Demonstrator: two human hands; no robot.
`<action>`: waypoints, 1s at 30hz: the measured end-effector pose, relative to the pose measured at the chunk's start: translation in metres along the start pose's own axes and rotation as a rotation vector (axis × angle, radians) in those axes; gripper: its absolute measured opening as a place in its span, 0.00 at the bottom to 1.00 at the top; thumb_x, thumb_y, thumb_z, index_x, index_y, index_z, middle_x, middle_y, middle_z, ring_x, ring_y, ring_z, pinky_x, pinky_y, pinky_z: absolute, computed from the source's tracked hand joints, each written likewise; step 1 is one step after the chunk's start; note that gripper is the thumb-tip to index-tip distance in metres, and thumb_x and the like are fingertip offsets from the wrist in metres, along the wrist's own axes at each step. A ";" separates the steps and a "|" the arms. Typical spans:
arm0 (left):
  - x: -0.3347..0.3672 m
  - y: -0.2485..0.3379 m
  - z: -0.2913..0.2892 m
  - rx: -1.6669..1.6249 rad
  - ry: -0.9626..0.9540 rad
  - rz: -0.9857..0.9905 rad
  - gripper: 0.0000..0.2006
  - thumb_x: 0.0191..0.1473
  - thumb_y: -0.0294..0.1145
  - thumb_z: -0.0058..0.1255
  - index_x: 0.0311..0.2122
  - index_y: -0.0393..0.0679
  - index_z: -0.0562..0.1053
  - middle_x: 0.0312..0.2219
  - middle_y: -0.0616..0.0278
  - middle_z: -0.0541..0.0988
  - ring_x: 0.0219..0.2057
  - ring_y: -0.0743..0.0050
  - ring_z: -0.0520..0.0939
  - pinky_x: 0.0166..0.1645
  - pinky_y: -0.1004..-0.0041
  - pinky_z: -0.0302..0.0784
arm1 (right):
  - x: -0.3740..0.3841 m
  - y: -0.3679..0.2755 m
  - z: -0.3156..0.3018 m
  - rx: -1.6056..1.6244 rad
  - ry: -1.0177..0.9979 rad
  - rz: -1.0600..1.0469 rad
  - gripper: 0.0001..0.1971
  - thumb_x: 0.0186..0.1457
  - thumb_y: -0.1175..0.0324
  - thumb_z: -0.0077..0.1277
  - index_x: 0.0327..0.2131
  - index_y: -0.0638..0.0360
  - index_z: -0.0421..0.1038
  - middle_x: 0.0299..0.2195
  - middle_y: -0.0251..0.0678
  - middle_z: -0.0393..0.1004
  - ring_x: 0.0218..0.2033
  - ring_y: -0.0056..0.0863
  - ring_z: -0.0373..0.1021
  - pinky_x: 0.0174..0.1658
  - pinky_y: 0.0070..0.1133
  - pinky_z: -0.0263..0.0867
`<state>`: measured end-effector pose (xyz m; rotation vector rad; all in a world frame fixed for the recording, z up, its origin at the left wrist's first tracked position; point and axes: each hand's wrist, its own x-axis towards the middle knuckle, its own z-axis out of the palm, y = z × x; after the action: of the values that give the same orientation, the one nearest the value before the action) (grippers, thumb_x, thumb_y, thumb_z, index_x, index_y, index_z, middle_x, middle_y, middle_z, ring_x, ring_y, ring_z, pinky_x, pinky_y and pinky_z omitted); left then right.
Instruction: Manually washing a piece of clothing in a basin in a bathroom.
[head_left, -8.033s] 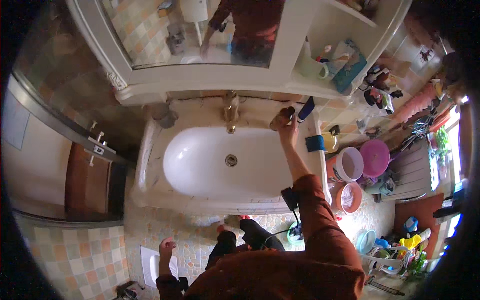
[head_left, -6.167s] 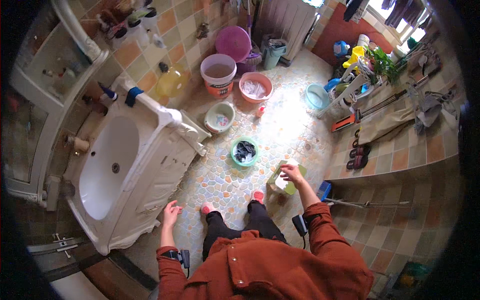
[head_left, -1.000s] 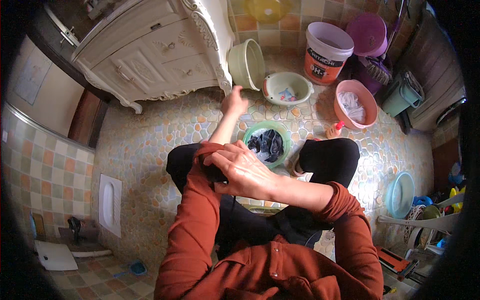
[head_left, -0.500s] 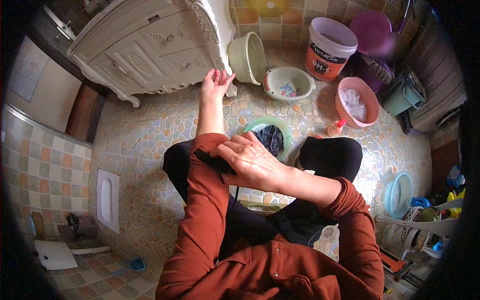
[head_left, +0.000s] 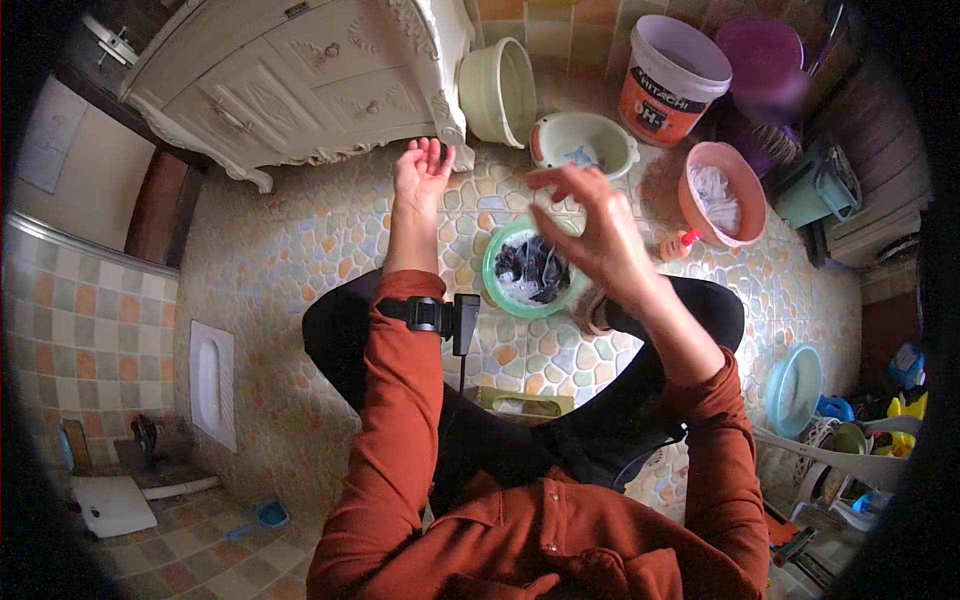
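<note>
My left hand [head_left: 422, 178] is stretched forward, palm up, its fingers apart and holding nothing. Around that sleeve sits a black strap [head_left: 424, 314] with a small black device [head_left: 465, 323] and a cable. Over the right side of a green basin [head_left: 490, 262], my right hand [head_left: 605, 225] hangs in the air with fingers spread and bent, empty. Dark wet cloth [head_left: 545, 268] lies in the basin among white suds. A small bottle with a red cap [head_left: 688, 237] stands on the floor to the right of my right hand.
A carved white cabinet [head_left: 290, 95] stands at far left. Along the far wall are a pale tub [head_left: 490, 100], a white basin [head_left: 610, 165] and an orange-and-white bucket [head_left: 665, 100]. A pink basin [head_left: 745, 225] holds white cloth. A squat toilet [head_left: 212, 385] is at left, a light-blue basin [head_left: 795, 390] at right.
My right hand has let go of the left sleeve's cuff area and moved forward and right, opening. The strap and device there now show fully. My left hand stays stretched out.
</note>
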<state>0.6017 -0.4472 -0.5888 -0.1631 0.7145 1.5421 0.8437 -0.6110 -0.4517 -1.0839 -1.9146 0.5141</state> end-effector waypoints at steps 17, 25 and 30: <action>-0.048 -0.051 -0.007 0.467 -0.441 -0.213 0.15 0.55 0.31 0.44 0.49 0.49 0.69 0.35 0.66 0.75 0.40 0.71 0.76 0.49 0.61 0.73 | -0.125 0.291 0.138 0.655 -0.311 1.281 0.10 0.50 0.65 0.51 0.38 0.53 0.74 0.31 0.26 0.76 0.29 0.18 0.70 0.33 0.20 0.64; 0.050 -0.143 -0.149 1.014 0.058 -0.339 0.13 0.54 0.31 0.43 0.45 0.49 0.71 0.34 0.65 0.77 0.36 0.72 0.79 0.41 0.67 0.74 | -0.181 0.351 0.194 0.395 -0.061 1.279 0.21 0.44 0.73 0.48 0.46 0.64 0.69 0.30 0.39 0.76 0.28 0.33 0.73 0.33 0.26 0.69; 0.084 -0.181 -0.251 1.897 -0.243 0.272 0.19 0.50 0.33 0.48 0.50 0.45 0.68 0.44 0.55 0.73 0.47 0.54 0.72 0.51 0.58 0.66 | -0.179 0.348 0.235 0.066 -0.277 0.792 0.43 0.40 0.74 0.52 0.61 0.50 0.45 0.60 0.62 0.41 0.60 0.57 0.44 0.59 0.36 0.50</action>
<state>0.6816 -0.5189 -0.8908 1.5203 1.7053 0.5495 0.8648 -0.5609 -0.9052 -1.7941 -1.6124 1.2012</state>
